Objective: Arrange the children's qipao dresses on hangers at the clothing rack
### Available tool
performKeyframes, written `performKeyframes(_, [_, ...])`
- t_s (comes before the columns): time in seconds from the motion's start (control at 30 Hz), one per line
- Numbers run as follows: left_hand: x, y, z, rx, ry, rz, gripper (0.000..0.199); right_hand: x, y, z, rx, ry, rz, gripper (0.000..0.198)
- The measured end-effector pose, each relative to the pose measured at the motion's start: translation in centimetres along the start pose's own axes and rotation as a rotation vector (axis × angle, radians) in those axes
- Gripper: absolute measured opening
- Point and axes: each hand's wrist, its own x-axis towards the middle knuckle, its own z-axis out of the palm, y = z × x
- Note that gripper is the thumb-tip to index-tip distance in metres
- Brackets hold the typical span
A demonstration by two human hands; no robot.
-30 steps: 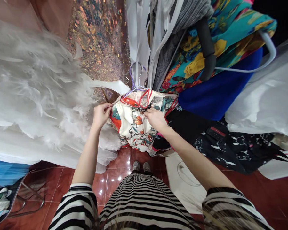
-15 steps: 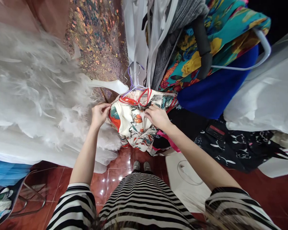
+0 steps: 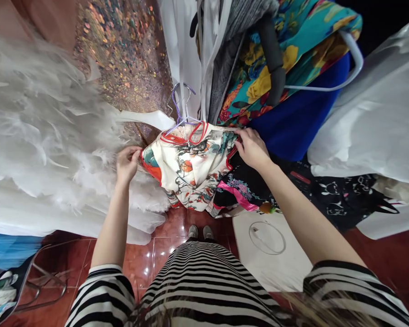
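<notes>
A white dress [image 3: 197,165] with a red-edged neckline and a green, orange and black print hangs in front of me on a purple hanger [image 3: 180,111]. My left hand [image 3: 127,163] pinches the dress's red-trimmed shoulder edge on the left. On the right, my right hand [image 3: 252,146] has its thumb and fingers closed on the opposite shoulder edge. The cloth is spread between both hands. Just below my right hand hangs a black garment [image 3: 240,175] with a floral pattern and a pink band.
White feathery garments [image 3: 54,127] and a sequined dress [image 3: 122,59] hang on the left. On the right are a teal floral garment [image 3: 259,86], a blue garment [image 3: 300,122] and white cloth [image 3: 368,131]. A white board [image 3: 293,268] lies on the red tiled floor [image 3: 139,263].
My right hand has gone from the dress's front near the neckline out to its right shoulder edge. My left hand has shifted slightly left, still pinching. The dress is spread wider.
</notes>
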Motion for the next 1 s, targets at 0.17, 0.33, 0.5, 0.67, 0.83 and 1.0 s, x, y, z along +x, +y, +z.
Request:
performKeyframes(0.17, [-2.0,-2.1,-2.2,0.117,0.084,-0.098,0.012,0.0,0.2,-0.2,0.028,-0.028,0.003,0.026])
performKeyframes(0.33, [-3.5,-3.2,-3.2,0.144,0.091,-0.083,0.013,-0.4,0.6,-0.2,0.228,-0.017,0.076,0.019])
performKeyframes(0.5, [-3.3,-2.6,-3.0,0.179,0.103,-0.062,0.013,-1.5,0.5,0.0,0.507,0.012,0.284,0.021])
performKeyframes(0.67, [-3.0,-2.3,-2.9,0.192,0.091,-0.080,0.012,-1.6,-0.3,0.1,0.676,0.041,0.417,0.023])
performKeyframes(0.83, [-2.9,-3.1,-2.7,0.156,0.094,-0.052,0.013,-1.1,-0.8,0.1,0.749,0.023,0.472,0.018])
performKeyframes(1.0, [-2.5,-3.8,-2.4,0.146,0.089,-0.081,0.011,-0.8,-0.3,0.6,0.850,-0.034,0.538,0.021])
